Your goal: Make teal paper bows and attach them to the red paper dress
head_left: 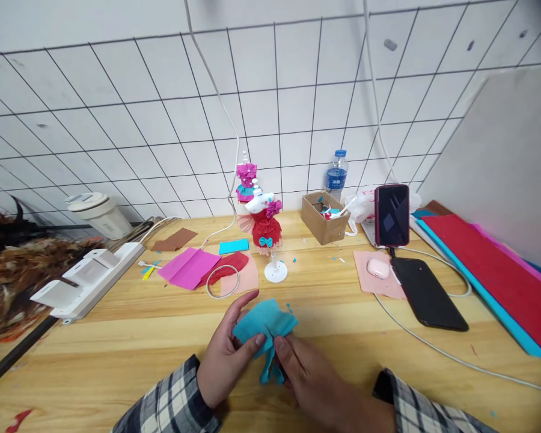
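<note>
My left hand (225, 355) pinches a turquoise piece of thin, crepe-like paper (262, 317) between thumb and fingers, above the table's front part. My right hand (313, 376) is closed around what look like small scissors; only a thin dark blade tip (269, 331) shows clearly, lying against the turquoise paper. Their handles are mostly hidden by my fingers. A cut strip of the paper hangs down between both hands. Just beyond them stands a small dress form (267, 231) on a white round base, dressed in red ruffles with a turquoise bow.
Behind is a second decorated form (246, 174). Magenta paper (187, 269) and a turquoise folded piece (234, 246) lie left of centre. A cardboard box (325, 225), water bottle (336, 171), phones (428, 294) and cable are rightward. A power strip (88, 282) lies left.
</note>
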Demonstrator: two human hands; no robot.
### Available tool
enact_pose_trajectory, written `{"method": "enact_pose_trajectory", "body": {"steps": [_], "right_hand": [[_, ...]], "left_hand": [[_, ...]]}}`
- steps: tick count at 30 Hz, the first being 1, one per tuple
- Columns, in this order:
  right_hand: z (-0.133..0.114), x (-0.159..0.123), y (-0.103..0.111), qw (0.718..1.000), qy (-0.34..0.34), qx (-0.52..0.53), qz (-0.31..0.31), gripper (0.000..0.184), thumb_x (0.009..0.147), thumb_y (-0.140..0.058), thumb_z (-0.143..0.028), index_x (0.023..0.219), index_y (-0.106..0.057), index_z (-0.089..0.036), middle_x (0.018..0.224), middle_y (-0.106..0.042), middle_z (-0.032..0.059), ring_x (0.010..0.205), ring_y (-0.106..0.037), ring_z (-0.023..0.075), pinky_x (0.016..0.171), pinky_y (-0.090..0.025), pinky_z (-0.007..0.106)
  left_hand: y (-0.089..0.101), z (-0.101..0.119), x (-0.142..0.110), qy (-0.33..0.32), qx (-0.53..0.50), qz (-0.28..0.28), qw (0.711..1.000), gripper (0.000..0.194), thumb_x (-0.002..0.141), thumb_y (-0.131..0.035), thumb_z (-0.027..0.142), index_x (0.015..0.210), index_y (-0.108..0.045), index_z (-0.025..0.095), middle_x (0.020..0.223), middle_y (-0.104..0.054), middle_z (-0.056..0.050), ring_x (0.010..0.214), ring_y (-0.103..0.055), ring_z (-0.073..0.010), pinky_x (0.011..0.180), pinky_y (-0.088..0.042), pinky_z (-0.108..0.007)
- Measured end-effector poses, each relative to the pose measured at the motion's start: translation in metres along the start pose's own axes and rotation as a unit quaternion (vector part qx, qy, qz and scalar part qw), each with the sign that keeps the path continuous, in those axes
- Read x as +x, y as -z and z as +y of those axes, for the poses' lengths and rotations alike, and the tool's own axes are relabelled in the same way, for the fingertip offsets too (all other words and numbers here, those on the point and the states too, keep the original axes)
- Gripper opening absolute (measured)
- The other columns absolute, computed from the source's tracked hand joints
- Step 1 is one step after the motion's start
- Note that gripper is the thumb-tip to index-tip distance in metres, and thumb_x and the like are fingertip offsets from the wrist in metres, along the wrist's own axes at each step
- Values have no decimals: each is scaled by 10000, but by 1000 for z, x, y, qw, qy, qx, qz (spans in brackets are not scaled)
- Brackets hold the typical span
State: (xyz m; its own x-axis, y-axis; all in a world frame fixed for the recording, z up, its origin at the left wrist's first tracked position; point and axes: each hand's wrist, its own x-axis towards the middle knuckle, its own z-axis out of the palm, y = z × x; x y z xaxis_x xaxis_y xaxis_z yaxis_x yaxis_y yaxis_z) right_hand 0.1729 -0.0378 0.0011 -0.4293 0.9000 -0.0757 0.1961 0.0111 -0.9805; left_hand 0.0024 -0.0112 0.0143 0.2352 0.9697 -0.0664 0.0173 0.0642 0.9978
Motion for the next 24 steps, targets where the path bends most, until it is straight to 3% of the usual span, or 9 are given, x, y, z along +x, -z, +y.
{"method": "enact_pose_trajectory", "body": {"steps": [9,14,18,24], "right_hand": [[1,3,-1,998,-8,-58,11,573,968,-179,-570,906,-597,-183,790,-614,51,696,-543,163,647,-425,275],[-2,2,1,999,26,-41,3,538,982,-195,-531,1025,-611,-193,821,-619,43,772,-567,170,755,-442,292],[-1,2,2,999,16,-27,-8,546,984,-191,-526,1110,-608,-197,863,-635,48,780,-577,168,747,-463,287],[-5,3,0,998,62,4,-12,517,994,-215,-491,1234,-568,-198,1075,-646,77,954,-596,176,940,-433,309]], "left_hand": [[3,-3,-1,5,-18,-24,1000,609,826,-650,371,1358,-375,262,919,-655,-37,828,-625,-210,727,-497,-288],[2,-2,1,7,-17,-26,999,597,846,-633,359,1361,-348,256,886,-629,-20,798,-601,-175,719,-475,-259],[1,0,0,9,-8,-32,999,673,816,-664,378,1379,-325,234,837,-622,-16,758,-586,-173,679,-461,-254],[1,-3,-1,-4,9,-46,999,708,824,-656,381,1404,-283,221,786,-587,4,701,-539,-153,623,-419,-238]]}}
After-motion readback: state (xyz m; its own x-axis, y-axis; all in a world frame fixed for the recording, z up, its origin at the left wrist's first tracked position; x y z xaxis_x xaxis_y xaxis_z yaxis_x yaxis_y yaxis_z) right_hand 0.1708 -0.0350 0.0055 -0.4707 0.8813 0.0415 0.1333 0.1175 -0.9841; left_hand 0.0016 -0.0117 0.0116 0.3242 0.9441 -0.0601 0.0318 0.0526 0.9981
